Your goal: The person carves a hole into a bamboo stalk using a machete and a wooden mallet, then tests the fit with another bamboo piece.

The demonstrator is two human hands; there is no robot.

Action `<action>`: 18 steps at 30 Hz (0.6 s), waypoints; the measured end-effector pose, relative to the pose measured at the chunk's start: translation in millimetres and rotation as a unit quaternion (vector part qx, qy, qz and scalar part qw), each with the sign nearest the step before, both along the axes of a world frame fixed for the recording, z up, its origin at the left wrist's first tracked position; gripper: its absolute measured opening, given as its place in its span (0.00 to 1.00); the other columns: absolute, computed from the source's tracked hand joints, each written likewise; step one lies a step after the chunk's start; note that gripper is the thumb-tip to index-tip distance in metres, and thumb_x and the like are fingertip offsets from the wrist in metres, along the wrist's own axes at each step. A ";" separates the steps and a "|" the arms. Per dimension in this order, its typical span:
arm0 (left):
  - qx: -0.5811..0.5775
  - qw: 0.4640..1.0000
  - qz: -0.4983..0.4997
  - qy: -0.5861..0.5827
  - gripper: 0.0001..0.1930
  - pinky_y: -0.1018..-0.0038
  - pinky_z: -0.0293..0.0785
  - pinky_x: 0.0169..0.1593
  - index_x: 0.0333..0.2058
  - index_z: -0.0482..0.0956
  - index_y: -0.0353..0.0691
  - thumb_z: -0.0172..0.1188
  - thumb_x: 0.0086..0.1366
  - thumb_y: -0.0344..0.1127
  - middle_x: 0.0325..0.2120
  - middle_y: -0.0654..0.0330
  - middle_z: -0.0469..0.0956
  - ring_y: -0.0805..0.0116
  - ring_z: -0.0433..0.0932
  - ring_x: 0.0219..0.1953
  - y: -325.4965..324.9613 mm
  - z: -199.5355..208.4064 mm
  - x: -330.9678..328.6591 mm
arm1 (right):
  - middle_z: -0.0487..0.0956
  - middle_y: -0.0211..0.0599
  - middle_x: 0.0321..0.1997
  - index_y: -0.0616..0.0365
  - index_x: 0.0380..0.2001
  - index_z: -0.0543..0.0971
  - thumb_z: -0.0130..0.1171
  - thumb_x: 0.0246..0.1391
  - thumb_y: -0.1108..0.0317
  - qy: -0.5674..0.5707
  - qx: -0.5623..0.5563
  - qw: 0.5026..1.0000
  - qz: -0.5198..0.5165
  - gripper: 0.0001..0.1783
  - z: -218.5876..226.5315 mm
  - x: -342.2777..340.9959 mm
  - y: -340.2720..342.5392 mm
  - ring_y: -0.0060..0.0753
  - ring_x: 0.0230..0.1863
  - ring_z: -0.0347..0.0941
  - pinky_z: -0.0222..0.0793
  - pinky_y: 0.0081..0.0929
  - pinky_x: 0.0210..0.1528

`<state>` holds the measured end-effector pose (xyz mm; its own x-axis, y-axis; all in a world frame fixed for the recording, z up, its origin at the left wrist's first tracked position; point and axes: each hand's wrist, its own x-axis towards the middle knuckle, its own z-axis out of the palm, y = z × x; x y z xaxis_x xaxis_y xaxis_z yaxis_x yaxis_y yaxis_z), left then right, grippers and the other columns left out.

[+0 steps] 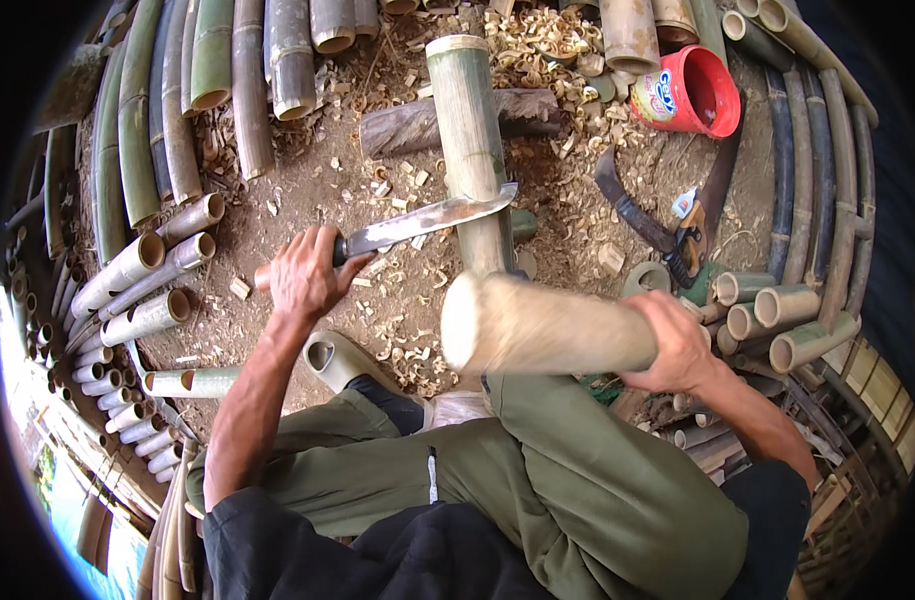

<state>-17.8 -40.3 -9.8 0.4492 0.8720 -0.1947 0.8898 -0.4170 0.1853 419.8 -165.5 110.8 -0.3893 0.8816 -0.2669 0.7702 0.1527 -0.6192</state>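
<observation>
Bamboo pole (466,120) beneath machete (433,220), printed lettering (661,97) on red bucket (713,95)

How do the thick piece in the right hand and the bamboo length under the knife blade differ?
- Pose: the thick piece runs sideways; the bamboo length points away from the person, across a dark log.
- State: the right hand grips the thick piece; the knife blade crosses the bamboo length.
- Look: the thick piece is blurred and tan; the bamboo length is sharp and greener.
Shared: both roughly cylindrical.
</observation>
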 end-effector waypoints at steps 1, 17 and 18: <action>-0.088 0.996 0.016 0.007 0.30 0.68 0.69 0.25 0.38 0.74 0.42 0.52 0.62 0.68 0.23 0.60 0.74 0.68 0.69 0.21 6.1 -3.3 -3.4 | 0.76 0.48 0.42 0.63 0.51 0.72 0.75 0.28 0.61 0.005 -0.008 0.999 -0.036 0.42 0.5 8.1 -4.1 0.51 0.42 0.76 0.74 0.41 0.46; -0.228 0.969 -0.030 0.089 0.41 0.59 0.66 0.26 0.26 0.84 0.35 0.51 0.58 0.76 0.09 0.56 0.68 0.61 0.70 0.16 147.6 32.3 8.4 | 0.72 0.46 0.57 0.67 0.64 0.58 0.72 0.39 0.62 0.209 -0.022 0.945 -0.250 0.51 35.2 21.7 99.5 0.35 0.58 0.68 0.62 0.32 0.62; -0.222 0.970 -0.032 0.088 0.41 0.59 0.66 0.26 0.26 0.84 0.34 0.51 0.58 0.75 0.09 0.55 0.68 0.60 0.70 0.16 146.5 32.9 8.7 | 0.72 0.46 0.57 0.67 0.64 0.58 0.72 0.39 0.63 0.239 -0.013 0.939 -0.247 0.50 35.7 13.9 107.7 0.35 0.58 0.69 0.64 0.33 0.61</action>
